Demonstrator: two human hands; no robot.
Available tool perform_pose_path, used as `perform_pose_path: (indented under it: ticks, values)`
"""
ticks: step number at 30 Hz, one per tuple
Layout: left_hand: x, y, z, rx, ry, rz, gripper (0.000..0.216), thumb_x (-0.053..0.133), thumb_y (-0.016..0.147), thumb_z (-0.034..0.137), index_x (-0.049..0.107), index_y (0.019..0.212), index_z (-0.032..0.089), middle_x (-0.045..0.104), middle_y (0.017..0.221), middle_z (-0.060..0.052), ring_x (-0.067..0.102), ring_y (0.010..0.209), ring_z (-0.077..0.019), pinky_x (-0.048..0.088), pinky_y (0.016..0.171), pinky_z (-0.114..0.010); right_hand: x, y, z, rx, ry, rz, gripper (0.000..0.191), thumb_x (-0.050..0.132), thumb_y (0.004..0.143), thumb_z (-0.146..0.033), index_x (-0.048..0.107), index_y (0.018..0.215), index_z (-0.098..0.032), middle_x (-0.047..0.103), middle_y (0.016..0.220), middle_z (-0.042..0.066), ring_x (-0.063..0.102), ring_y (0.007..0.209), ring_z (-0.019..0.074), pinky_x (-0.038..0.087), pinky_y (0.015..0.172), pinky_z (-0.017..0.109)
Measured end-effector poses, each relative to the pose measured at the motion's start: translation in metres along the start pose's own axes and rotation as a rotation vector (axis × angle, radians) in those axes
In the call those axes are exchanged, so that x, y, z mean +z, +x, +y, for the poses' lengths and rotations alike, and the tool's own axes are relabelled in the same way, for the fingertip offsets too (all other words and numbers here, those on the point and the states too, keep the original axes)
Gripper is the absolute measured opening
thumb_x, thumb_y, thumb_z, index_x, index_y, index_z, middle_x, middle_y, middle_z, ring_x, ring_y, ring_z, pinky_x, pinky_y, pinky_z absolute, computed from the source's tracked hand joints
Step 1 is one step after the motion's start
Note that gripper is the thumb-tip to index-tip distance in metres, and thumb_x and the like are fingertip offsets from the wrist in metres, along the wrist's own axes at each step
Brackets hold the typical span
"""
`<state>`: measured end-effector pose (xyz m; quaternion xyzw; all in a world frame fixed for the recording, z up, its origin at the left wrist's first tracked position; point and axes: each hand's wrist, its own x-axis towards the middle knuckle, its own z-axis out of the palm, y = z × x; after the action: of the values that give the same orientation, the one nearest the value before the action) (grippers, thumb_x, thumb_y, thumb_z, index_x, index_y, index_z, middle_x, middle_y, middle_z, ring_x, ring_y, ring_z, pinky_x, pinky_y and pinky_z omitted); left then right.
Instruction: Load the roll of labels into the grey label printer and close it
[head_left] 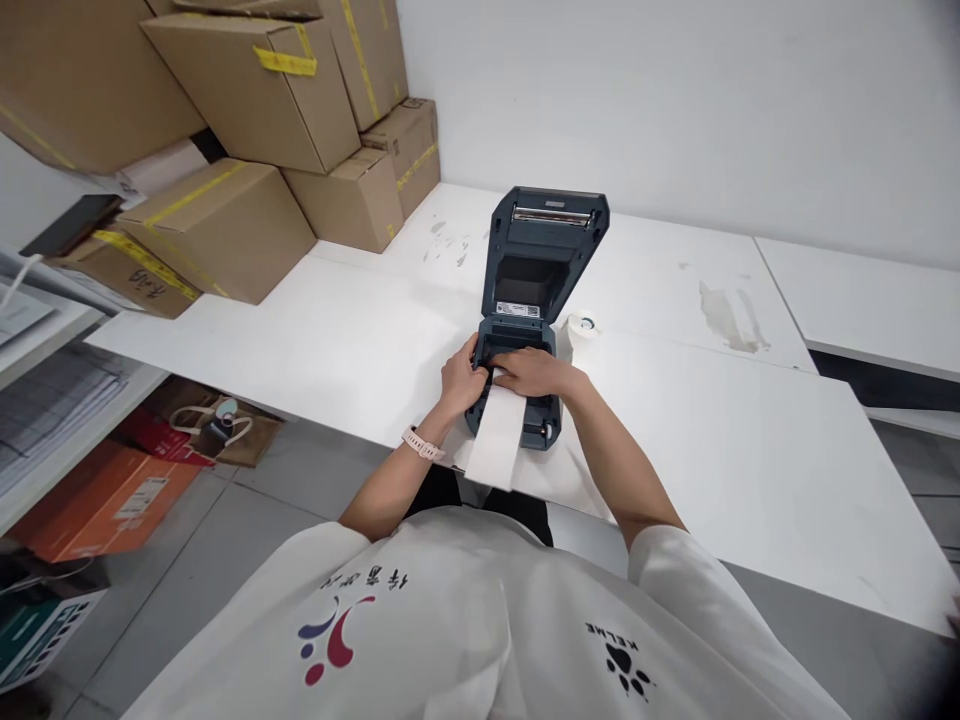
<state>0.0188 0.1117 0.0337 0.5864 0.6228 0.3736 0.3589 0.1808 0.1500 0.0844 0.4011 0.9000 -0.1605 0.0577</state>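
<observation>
A dark grey label printer (548,385) stands near the table's front edge, its lid (551,240) tipped up and back. My left hand (461,380) is closed around the printer's left side, thumb towards the inside. Inside the printer bay, my right hand (531,372) reaches across with bent fingers on the white label paper (499,435). From beneath those fingers the paper runs forward over the printer's front and past the table edge. Whatever lies under the right fingers is hidden. Just right of the printer sits a small white roll (581,327).
Taped cardboard boxes (225,225) are stacked at the back left of the white table (675,420). A dark flat device (75,225) rests on a box at far left. Below are shelves, an orange box (105,500) and a brown bag (251,440) on the floor.
</observation>
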Motion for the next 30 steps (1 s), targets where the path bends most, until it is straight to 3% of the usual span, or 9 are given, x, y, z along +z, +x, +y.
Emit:
perform_pose_path:
  ticks: [3,6,8,11,14,18,24,27,30]
  values:
    - [0.000,-0.001,-0.002,0.004,-0.018,0.010,0.082,0.055,0.070,0.012,0.050,0.151,0.023,0.067,0.141,-0.006,0.060,0.131,-0.0343,0.045,0.112,-0.050,-0.011,-0.037,0.021,-0.200,0.373,0.022,0.041,0.059,0.097,-0.037,0.064,0.137,-0.027,0.070,0.135,0.005,0.069,0.116,0.0240,0.055,0.094,0.036]
    - [0.001,-0.001,-0.005,-0.001,-0.052,0.008,0.082,0.055,0.071,0.013,0.048,0.152,0.022,0.065,0.143,-0.006,0.059,0.133,-0.0346,0.045,0.113,-0.050,-0.007,-0.090,0.052,-0.296,0.750,0.176,0.045,0.068,0.092,-0.046,0.066,0.134,-0.030,0.071,0.131,0.005,0.069,0.113,0.0234,0.054,0.098,0.040]
    - [0.002,-0.001,-0.006,-0.021,-0.071,0.007,0.082,0.056,0.073,0.013,0.047,0.153,0.023,0.064,0.145,-0.005,0.058,0.135,-0.0347,0.044,0.115,-0.050,0.004,-0.120,0.074,-0.211,0.858,0.311,0.044,0.072,0.089,-0.045,0.068,0.130,-0.031,0.074,0.121,0.006,0.069,0.109,0.0237,0.053,0.099,0.044]
    - [0.003,-0.001,-0.007,-0.045,-0.059,0.008,0.080,0.055,0.075,0.014,0.046,0.154,0.024,0.061,0.149,-0.004,0.055,0.139,-0.0324,0.042,0.118,-0.047,0.028,-0.141,0.104,0.074,0.886,0.407,0.047,0.075,0.085,-0.048,0.069,0.128,-0.029,0.075,0.117,0.009,0.068,0.110,0.0268,0.049,0.105,0.050]
    - [0.004,-0.001,-0.007,-0.043,-0.029,0.017,0.080,0.053,0.076,0.013,0.045,0.155,0.023,0.060,0.150,-0.003,0.055,0.139,-0.0292,0.043,0.119,-0.043,0.051,-0.134,0.125,0.282,0.882,0.427,0.054,0.079,0.077,-0.051,0.071,0.123,-0.025,0.072,0.127,0.012,0.067,0.117,0.0305,0.045,0.111,0.054]
    - [0.006,-0.002,-0.008,-0.035,-0.033,0.032,0.080,0.053,0.076,0.013,0.046,0.154,0.025,0.060,0.150,-0.002,0.057,0.139,-0.0280,0.044,0.117,-0.042,0.066,-0.119,0.138,0.273,0.925,0.432,0.053,0.078,0.075,-0.042,0.068,0.125,-0.026,0.069,0.135,0.010,0.062,0.128,0.0305,0.038,0.118,0.056]
    - [0.006,0.000,-0.009,-0.042,-0.020,0.032,0.083,0.055,0.073,0.012,0.044,0.155,0.018,0.058,0.152,-0.006,0.055,0.141,-0.0297,0.042,0.120,-0.043,0.045,-0.095,0.156,0.322,0.975,0.708,0.079,0.083,0.068,-0.038,0.052,0.141,-0.032,0.055,0.152,0.011,0.047,0.146,0.0308,0.038,0.120,0.055]
    - [0.006,0.002,-0.010,-0.043,-0.025,0.035,0.084,0.056,0.071,0.011,0.046,0.154,0.020,0.060,0.150,-0.005,0.055,0.141,-0.0294,0.041,0.120,-0.043,0.031,-0.060,0.162,0.389,0.914,0.620,0.096,0.088,0.059,-0.039,0.048,0.145,-0.028,0.051,0.155,0.014,0.047,0.145,0.0331,0.037,0.120,0.054]
    - [0.006,0.001,-0.009,-0.038,-0.035,0.032,0.083,0.055,0.071,0.011,0.047,0.154,0.021,0.061,0.149,-0.005,0.055,0.140,-0.0293,0.042,0.120,-0.043,0.024,-0.030,0.160,0.440,0.863,0.555,0.090,0.085,0.054,-0.040,0.054,0.136,-0.021,0.061,0.140,0.015,0.060,0.126,0.0352,0.049,0.107,0.055]
